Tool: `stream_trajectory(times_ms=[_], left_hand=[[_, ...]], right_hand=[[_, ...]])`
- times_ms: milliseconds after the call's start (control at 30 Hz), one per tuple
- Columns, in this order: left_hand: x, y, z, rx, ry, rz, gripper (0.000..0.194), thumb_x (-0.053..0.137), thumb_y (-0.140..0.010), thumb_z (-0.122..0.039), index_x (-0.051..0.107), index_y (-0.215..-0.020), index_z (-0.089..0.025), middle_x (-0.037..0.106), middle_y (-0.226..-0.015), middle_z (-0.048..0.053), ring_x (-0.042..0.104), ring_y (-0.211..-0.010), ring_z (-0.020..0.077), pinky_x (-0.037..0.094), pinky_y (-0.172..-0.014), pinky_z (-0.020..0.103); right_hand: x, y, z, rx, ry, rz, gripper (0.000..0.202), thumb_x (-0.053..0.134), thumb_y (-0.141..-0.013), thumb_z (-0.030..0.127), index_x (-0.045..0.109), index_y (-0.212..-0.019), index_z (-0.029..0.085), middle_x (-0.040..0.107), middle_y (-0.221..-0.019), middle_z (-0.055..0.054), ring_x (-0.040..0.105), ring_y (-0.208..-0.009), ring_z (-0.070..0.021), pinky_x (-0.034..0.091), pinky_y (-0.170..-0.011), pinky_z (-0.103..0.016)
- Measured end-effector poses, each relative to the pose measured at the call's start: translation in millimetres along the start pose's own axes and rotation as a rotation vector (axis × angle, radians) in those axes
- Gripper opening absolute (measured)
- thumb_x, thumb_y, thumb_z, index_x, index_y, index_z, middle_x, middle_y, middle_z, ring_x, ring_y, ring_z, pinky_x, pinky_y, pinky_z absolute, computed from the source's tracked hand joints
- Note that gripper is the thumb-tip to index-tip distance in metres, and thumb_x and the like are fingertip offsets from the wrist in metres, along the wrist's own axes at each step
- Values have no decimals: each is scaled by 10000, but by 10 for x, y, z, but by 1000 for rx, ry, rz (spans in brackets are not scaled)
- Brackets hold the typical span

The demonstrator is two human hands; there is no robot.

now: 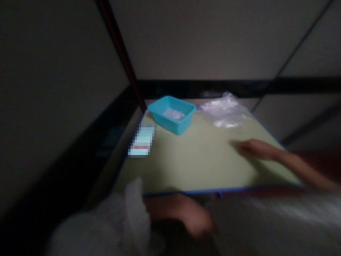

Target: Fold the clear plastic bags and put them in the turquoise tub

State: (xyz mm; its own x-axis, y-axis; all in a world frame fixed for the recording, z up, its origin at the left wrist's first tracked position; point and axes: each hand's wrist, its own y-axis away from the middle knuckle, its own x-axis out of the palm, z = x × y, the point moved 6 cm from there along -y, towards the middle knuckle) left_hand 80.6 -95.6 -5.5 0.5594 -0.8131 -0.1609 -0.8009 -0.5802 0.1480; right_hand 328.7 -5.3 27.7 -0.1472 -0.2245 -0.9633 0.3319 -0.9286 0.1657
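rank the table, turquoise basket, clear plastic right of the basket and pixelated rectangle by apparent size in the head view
1. Table
2. Turquoise basket and clear plastic: too alike to rank
3. Pixelated rectangle

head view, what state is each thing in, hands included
Blue tub: upright, open-topped, clear plastic inside.
Plastic heap: crumpled, on the table.
Pixelated rectangle: lying flat, details unreadable.
Right hand: at the table's right side, blurred, grip unclear.
Left hand: nearer than the table's near edge, blurred, grip unclear.
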Motion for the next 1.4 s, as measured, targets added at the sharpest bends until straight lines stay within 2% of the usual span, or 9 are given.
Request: stream_trajectory(times_ms=[67,100,133,267,433,567,1033,1267,1400], left_hand=[[-151,-61,-221,75,-12,273,78,655,-719,-252,720,-760,-240,697,-723,8,671,-683,192,510,-635,263],[-139,-31,-341,155,-107,591,146,633,-744,-221,712,-865,-201,713,-862,37,671,-816,192,503,-738,255],[-269,-68,-446,224,-201,632,182,571,-801,-213,689,-933,-171,702,-958,66,651,-893,186,482,-795,253],[-932,-377,-586,276,-366,211,157,503,-864,-209,636,-909,-138,680,-927,64,615,-867,143,449,-794,220],[-1555,-541,-227,146,-681,-352,160,502,-812,-133,557,-663,-148,566,-627,-22,529,-621,108,402,-619,200],[-1823,-536,-73,112,-783,-581,165,451,-820,-105,517,-677,-155,529,-654,-4,499,-634,134,394,-649,253],[-1914,-584,-14,294,-812,-703,301,490,-775,-65,503,-1061,-158,549,-1126,85,531,-1095,206,421,-981,370],[-1650,-467,-158,445,-808,-661,244,468,-796,-70,517,-1008,-180,560,-1068,66,543,-1053,186,441,-960,342],[-1459,-437,-197,489,-839,-608,257,476,-791,-64,530,-1020,-171,560,-1094,80,530,-1083,193,434,-980,338]], right_hand=[[-51,-6,-89,55,56,-109,195,471,-822,220,592,-671,189,653,-673,-45,569,-585,-169,357,-558,-267],[-79,-31,-127,84,81,-156,190,475,-817,223,594,-673,188,654,-678,-48,571,-588,-171,355,-557,-266],[-105,-75,-157,108,101,-196,190,474,-817,229,599,-681,187,656,-687,-55,574,-596,-176,356,-557,-268],[-202,-411,-200,191,164,-375,214,434,-855,255,626,-822,168,670,-842,-100,601,-701,-207,400,-602,-280],[-177,-900,-120,256,210,-597,359,452,-868,290,557,-1157,104,601,-1170,-195,552,-1040,-317,442,-816,-394],[-18,-1092,-67,258,268,-638,465,467,-881,359,497,-1264,97,475,-1359,-206,452,-1184,-361,418,-882,-468],[-24,-1141,-40,253,300,-624,286,428,-894,183,706,-945,139,610,-1228,-139,523,-1100,-288,392,-904,-411],[-23,-1100,252,163,304,-569,246,424,-889,163,668,-905,138,616,-1206,-147,549,-1074,-263,402,-861,-358],[35,-1034,570,88,304,-484,184,429,-883,139,607,-928,148,695,-884,-111,623,-808,-215,416,-724,-292]])
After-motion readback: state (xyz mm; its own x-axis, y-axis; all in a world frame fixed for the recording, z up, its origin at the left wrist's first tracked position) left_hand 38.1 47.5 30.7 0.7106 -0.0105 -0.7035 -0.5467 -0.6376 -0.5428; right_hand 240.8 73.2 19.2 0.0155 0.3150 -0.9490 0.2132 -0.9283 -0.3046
